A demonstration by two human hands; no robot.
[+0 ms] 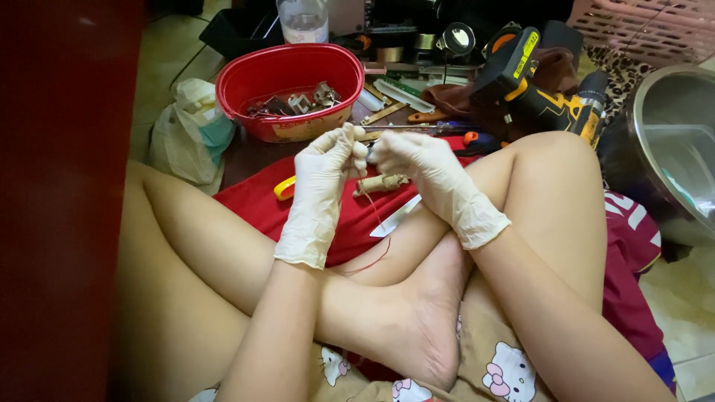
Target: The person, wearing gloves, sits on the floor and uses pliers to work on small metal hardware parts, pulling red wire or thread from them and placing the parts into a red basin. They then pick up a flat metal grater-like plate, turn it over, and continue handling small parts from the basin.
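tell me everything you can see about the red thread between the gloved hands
The red thread is thin and looks like fine cord or wire; which, I cannot tell. Its upper end sits where the fingertips of the left hand and the right hand, both in white gloves, pinch together. From there it hangs slack, runs down past the small tan wrapped bundle, crosses the red cloth and curves back toward the person's shin. Its lower end lies loose. It is not taut anywhere.
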